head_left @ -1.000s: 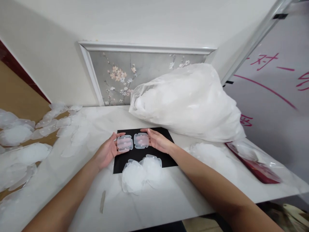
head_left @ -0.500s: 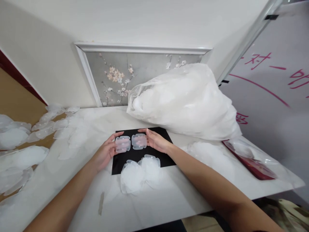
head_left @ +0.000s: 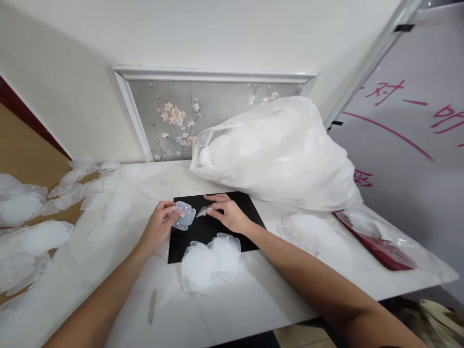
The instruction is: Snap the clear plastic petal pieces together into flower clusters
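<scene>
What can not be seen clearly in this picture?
- Head view: the clear piece under the right hand is mostly covered by its fingers.
- The bag contents blur behind cloudy plastic.
- The red writing is cut off by the right edge.
- The left hand hides part of its plastic piece.

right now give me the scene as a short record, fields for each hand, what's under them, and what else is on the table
left hand: left hand holds a clear plastic piece, tilted, above the mat
right hand: right hand pinches a second clear piece, seen nearly edge-on
under hands: black mat on a white table
near edge of mat: two piles of clear pieces
behind: big plastic bag of white pieces
left side: loose pieces scattered
right side: red flat item under plastic
</scene>
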Tool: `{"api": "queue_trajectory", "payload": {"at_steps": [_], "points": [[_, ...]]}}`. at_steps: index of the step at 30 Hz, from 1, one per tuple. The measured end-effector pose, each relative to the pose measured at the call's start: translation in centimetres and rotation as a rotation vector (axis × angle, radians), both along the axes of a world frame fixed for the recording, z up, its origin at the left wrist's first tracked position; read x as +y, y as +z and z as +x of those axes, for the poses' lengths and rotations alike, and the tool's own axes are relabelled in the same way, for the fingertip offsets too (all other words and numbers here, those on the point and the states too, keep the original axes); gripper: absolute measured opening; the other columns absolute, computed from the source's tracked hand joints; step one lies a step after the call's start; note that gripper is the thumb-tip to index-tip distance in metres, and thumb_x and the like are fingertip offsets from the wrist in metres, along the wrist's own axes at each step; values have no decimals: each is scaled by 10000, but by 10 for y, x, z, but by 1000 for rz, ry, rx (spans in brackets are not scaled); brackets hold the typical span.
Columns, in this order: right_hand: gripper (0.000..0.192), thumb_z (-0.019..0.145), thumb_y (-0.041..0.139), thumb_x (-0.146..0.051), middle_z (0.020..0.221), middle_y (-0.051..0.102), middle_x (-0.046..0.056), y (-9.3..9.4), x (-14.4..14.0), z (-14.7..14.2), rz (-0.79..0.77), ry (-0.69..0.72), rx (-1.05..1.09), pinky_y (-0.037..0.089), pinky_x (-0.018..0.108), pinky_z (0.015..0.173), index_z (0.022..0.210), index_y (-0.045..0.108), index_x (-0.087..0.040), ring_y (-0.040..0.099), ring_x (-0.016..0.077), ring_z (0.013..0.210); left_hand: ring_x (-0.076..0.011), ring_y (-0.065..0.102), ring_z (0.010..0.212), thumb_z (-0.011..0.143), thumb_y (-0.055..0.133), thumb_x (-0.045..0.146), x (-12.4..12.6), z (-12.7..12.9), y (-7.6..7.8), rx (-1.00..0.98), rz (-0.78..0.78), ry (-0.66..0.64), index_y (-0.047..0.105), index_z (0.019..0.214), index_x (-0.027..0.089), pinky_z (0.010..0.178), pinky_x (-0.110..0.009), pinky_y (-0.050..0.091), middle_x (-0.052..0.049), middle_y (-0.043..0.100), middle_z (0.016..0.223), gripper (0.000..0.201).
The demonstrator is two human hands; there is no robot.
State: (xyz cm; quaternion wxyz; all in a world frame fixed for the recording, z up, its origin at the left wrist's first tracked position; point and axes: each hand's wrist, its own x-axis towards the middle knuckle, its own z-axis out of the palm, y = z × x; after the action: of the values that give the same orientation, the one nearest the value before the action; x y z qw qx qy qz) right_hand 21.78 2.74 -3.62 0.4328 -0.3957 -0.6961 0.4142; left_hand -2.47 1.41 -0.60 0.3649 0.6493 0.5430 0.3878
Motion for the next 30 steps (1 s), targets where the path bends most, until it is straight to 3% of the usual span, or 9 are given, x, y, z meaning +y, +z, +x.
{"api": "queue_trajectory", "payload": {"at_steps": [2, 4, 8, 14, 18, 21, 25, 27, 30], "points": [[232, 821, 693, -460, 1046, 740, 59, 0, 0, -2, -139, -18, 133, 441, 486, 1033, 779, 744, -238, 613, 299, 1119, -274, 636, 1027, 752, 667, 590, 0, 0, 2, -165, -108, 1, 749, 842, 184, 919, -372, 504, -99, 699, 1079, 425], [345, 809, 688, -532, 908, 750, 58, -1, -1, -2, -373, 44, 317, 515, 428, 929, 860, 737, -195, 682, 252, 931, -263, 668, 963, 741, 716, 550, -1, 0, 3, -361, -268, -31, 736, 948, 164, 873, -362, 532, -105, 733, 1010, 439], [358, 882, 643, -455, 842, 752, 98, -1, 1, -1, -729, 125, 566, 565, 356, 802, 997, 706, -122, 712, 193, 741, -231, 697, 903, 831, 691, 395, -2, 3, 6, -587, -444, -18, 713, 1018, 133, 780, -314, 566, -121, 759, 988, 322], [338, 992, 483, -382, 861, 756, 121, 3, 1, 0, -824, 123, 624, 575, 316, 733, 1039, 686, -116, 721, 173, 715, -209, 718, 871, 1002, 393, 389, -2, 5, 7, -674, -546, 10, 675, 1084, 88, 805, -325, 577, -154, 760, 983, 421], [235, 987, 503, -291, 808, 748, 90, 4, -3, 1, -833, 85, 640, 568, 279, 680, 981, 677, -132, 713, 154, 700, -221, 713, 887, 986, 430, 402, -3, 6, 10, -686, -555, -10, 681, 1063, 108, 827, -352, 569, -143, 756, 994, 395], [173, 967, 536, -260, 798, 738, 79, 2, -3, 0, -837, 61, 637, 567, 284, 672, 964, 659, -139, 706, 153, 690, -213, 689, 924, 878, 631, 304, -10, 5, 17, -627, -519, -109, 703, 1043, 134, 840, -322, 548, -108, 751, 1009, 248], [102, 879, 664, -252, 781, 712, 46, 2, -1, -3, -830, 31, 627, 558, 287, 676, 895, 636, -155, 685, 145, 677, -181, 652, 892, 756, 755, 294, -25, 9, 23, -370, -525, -357, 702, 1105, 185, 821, -295, 509, -49, 725, 994, 369], [179, 791, 756, -269, 718, 671, 6, 3, -1, -1, -822, 30, 606, 539, 272, 657, 823, 612, -166, 649, 126, 631, -164, 623, 805, 739, 754, 302, -33, 15, 20, -164, -510, -446, 692, 1142, 203, 760, -293, 490, -20, 695, 893, 420], [317, 670, 840, -342, 608, 561, -53, 11, -7, 5, -775, 120, 473, 464, 223, 571, 733, 580, -172, 538, 84, 541, -155, 567, 735, 672, 786, 322, -37, 21, 14, 121, -350, -489, 719, 1073, 219, 681, -282, 456, 6, 629, 818, 419]]}}
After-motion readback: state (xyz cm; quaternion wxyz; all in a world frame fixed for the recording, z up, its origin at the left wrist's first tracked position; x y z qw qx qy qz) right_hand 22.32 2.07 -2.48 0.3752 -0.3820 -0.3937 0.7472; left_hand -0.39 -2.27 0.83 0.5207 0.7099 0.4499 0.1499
